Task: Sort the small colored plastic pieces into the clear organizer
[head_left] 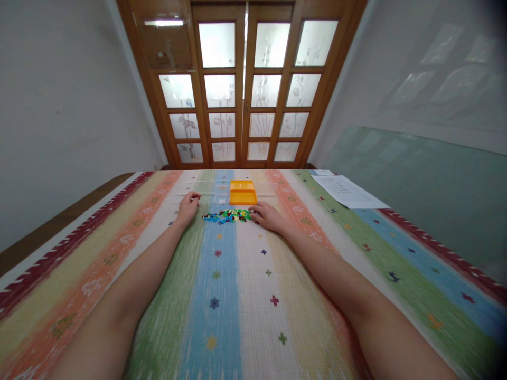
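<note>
Both my forearms stretch forward over a striped, multicoloured tablecloth (237, 295). A pile of small coloured bricks (227, 215) lies between my hands. My right hand (268, 215) rests at the pile's right edge, fingers curled and touching the bricks; whether it holds one is hidden. My left hand (188, 206) lies on the cloth left of the pile, apart from it, fingers curled loosely inward. An orange tray (242, 192) stands just behind the pile.
A sheet of white paper (348, 191) lies at the far right of the table. Wooden doors with frosted glass panes (245, 89) stand behind the table. A glass panel (428, 184) leans along the right wall.
</note>
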Tool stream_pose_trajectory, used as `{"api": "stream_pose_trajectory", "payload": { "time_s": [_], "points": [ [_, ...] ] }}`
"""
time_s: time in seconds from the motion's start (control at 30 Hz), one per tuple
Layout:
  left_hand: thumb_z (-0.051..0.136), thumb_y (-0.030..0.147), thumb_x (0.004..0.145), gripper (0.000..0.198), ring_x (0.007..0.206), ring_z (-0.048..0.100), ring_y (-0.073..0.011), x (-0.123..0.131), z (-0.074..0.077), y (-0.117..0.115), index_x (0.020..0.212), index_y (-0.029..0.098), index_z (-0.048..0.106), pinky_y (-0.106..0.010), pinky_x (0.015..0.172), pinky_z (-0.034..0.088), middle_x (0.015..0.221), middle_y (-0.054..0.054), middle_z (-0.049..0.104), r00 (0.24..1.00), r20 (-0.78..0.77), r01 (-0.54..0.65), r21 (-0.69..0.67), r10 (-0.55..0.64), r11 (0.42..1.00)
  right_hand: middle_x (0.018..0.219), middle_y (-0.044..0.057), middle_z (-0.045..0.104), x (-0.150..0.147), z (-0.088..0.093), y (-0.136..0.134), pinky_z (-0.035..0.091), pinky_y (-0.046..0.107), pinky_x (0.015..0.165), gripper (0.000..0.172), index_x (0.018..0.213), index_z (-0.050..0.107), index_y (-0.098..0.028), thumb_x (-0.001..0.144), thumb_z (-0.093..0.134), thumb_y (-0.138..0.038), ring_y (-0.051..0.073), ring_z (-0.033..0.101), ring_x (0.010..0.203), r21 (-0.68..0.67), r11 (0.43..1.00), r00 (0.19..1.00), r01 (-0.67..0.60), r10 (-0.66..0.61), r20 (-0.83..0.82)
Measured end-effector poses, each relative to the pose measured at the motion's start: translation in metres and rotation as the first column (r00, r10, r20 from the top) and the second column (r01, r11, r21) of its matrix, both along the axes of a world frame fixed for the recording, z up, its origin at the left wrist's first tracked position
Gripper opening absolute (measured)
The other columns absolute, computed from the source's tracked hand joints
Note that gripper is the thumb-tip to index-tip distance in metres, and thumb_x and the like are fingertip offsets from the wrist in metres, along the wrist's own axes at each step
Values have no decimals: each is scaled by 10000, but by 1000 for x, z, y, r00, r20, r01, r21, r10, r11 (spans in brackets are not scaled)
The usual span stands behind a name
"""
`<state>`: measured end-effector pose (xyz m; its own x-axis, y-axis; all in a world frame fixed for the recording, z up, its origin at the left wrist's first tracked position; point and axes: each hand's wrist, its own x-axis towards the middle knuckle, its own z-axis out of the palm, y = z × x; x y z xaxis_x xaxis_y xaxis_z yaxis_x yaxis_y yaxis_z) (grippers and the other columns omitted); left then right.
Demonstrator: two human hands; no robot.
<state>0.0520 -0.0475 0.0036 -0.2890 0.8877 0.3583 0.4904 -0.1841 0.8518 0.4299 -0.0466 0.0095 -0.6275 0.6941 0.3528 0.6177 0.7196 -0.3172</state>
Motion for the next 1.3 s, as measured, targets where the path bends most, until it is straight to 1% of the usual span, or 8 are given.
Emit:
{"api": "stream_pose_trajectory", "payload": {
  "time_s": [0.2,0.4,0.53,0.8,1.03,1.13,1.2,1.3],
  "points": [
    [543,279,843,283,701,616,-161,-23,-8,9,1054,180,703,-266,688,470,974,-44,721,990,53,-134,27,132,991,1155,96,684,0,-5,4,469,344,966,270,1218,713,-229,1032,574,-367,231,616,1109,25,999,1000,-23,23,-19],
    [536,257,835,365,668,622,-146,-37,-13,11,1147,167,703,-251,641,464,1039,-63,729,974,85,-214,43,210,976,1144,95,688,0,-6,4,471,353,969,264,1220,717,-239,1027,584,-359,236,615,1111,23,999,999,-22,23,-29],
    [529,245,836,396,659,630,-140,-38,-11,10,1184,156,695,-244,622,465,1076,-72,731,968,84,-240,29,237,970,1147,100,686,0,-5,4,469,358,972,268,1217,718,-230,1025,586,-361,238,611,1119,28,999,999,-21,22,-30],
    [508,230,867,481,677,654,-140,-39,-11,8,1312,158,675,-251,673,496,1191,-89,738,964,52,-260,-27,261,965,1130,96,687,0,-5,3,467,352,964,248,1197,726,-230,1019,602,-349,232,612,1110,30,999,999,-24,25,-31],
    [518,229,884,536,680,662,-151,-40,-10,5,1405,156,621,-268,703,516,1195,-96,750,958,29,-283,-41,284,958,1103,97,687,-1,-3,2,464,350,941,244,1186,723,-215,1022,598,-345,236,612,1083,89,996,1000,-12,13,-9],
    [530,247,899,515,681,665,-155,-39,-10,5,1400,170,625,-272,704,516,1172,-89,752,956,-2,-292,-38,292,956,1079,102,682,-12,2,-7,458,356,927,238,1158,730,-212,1026,591,-353,239,608,1045,146,989,1000,1,3,-25],
    [538,274,912,483,687,667,-160,-39,-12,6,1374,179,644,-280,719,519,1157,-86,750,958,-20,-288,-38,287,957,1051,96,679,-26,6,-16,454,359,918,227,1144,728,-215,1031,584,-348,236,604,1014,165,986,998,-21,29,-47],
    [544,318,927,434,750,681,-179,-39,-15,7,1317,186,681,-299,773,530,1129,-86,752,967,-53,-253,-53,250,966,1099,97,675,-54,10,-31,446,365,936,213,1169,712,-218,1024,595,-321,238,590,1049,173,976,989,-135,143,-37]
  ]
}}
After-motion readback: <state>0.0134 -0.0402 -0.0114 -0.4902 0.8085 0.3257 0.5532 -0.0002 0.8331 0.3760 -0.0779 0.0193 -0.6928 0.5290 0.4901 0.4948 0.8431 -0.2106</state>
